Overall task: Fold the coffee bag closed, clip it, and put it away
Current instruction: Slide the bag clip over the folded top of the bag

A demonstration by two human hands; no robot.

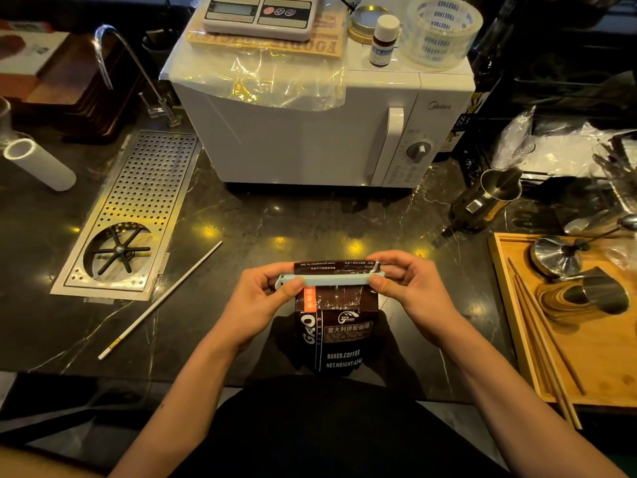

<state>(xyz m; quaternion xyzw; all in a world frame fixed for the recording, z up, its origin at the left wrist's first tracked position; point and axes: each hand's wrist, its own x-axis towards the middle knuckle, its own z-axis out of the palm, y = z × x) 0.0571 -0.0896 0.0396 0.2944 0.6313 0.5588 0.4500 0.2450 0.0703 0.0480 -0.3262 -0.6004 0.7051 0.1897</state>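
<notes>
Both hands (265, 298) (410, 288) on bag clip (336, 280).

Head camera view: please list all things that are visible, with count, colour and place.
coffee bag: 1, dark brown, counter centre, upright
clip: 1, pale blue, across the bag's folded top
microwave: 1, white, behind the bag
scale: 1, white, on the microwave
small bottle: 1, white cap, on the microwave
tape roll: 1, clear, on the microwave
drain grate: 1, steel, left
faucet: 1, steel, left rear
white stick: 1, left of the bag
white tube: 1, far left
steel pitcher: 1, right
wooden tray: 1, far right
left hand: holds the clip's left end
right hand: holds the clip's right end
</notes>
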